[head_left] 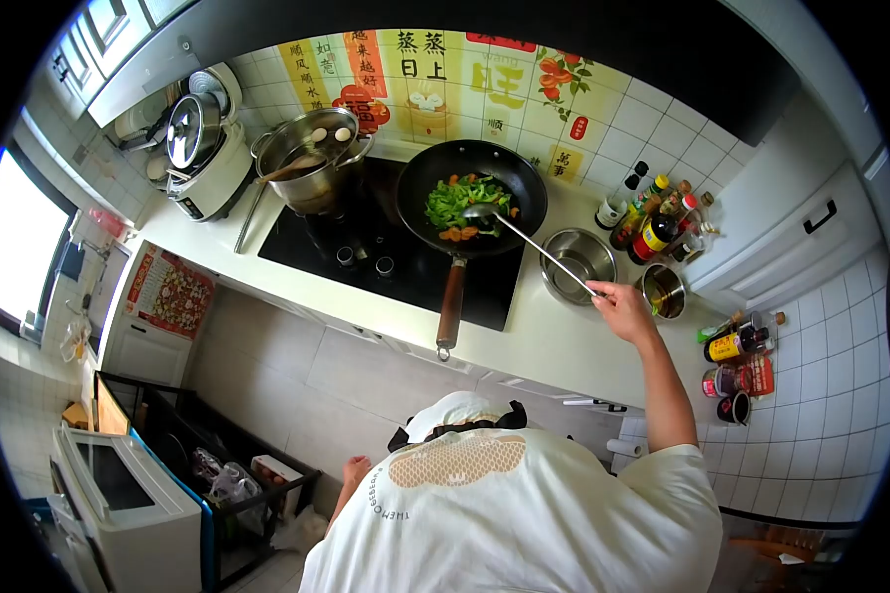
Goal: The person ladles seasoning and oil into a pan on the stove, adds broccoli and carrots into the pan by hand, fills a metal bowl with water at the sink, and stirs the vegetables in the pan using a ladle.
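My right hand [624,312] is closed around the handle end of a metal ladle [554,259]. The ladle's bowl rests among chopped green vegetables [455,202] and orange-brown pieces [458,234] in a black wok [521,178]. The wok sits on the black cooktop [307,259], its wooden handle pointing towards me. Just left of my right hand stands a steel bowl [576,282]. My left hand [356,468] hangs low beside my body, away from the counter; it is too small and foreshortened to make out its fingers.
A steel pot [311,188] holding round pale items and a wooden utensil stands left of the wok. Sauce bottles [655,232] and a small steel container [665,294] line the counter's right side. A rice cooker [208,173] is at far left. Behind, a black cart [237,494] stands beside a white appliance.
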`<state>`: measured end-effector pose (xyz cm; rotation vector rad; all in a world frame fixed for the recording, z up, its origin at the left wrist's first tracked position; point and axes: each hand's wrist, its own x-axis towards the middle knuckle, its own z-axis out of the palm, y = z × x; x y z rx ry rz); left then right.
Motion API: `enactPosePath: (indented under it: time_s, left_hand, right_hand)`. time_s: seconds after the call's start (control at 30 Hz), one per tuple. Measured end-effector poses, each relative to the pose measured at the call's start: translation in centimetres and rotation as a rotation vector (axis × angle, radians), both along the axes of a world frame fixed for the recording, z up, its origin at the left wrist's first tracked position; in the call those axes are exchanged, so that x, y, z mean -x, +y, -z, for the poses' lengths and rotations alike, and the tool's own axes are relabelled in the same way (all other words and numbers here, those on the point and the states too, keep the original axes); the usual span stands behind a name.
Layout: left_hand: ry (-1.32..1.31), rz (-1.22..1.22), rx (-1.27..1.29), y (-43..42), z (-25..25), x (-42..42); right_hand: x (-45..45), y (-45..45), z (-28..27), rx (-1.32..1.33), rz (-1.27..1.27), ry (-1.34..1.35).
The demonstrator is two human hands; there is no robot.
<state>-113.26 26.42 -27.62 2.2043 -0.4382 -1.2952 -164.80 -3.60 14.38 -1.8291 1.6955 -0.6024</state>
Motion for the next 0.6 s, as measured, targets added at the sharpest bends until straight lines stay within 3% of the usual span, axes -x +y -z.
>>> enactPosePath:
  time_s: [0.2,0.3,0.37,0.5,0.6]
  left_hand:
    - [0.028,0.056,-0.055,-0.8,-0.8,-0.3]
    - [-0.014,0.068,-0.079,-1.1,-2.3,0.5]
    - [-0.048,0.07,-0.109,-1.4,-4.2,1.2]
    - [0.008,0.025,-0.031,-0.1,0.0,0.5]
    - [0.024,-0.022,0.02,0.9,0.7,0.5]
  right_hand:
    - [-1.6,-1.5,4.2,0.186,-0.006,0.06]
    - [-3.8,-1.2,2.2,0.028,0.046,0.161]
    - [-3.3,-1.2,3.0,0.101,0.026,0.161]
    - [-1.5,-1.3,3.4,0.231,-0.06,0.114]
    - [-1.5,-0.7,1.1,0.133,-0.023,0.084]
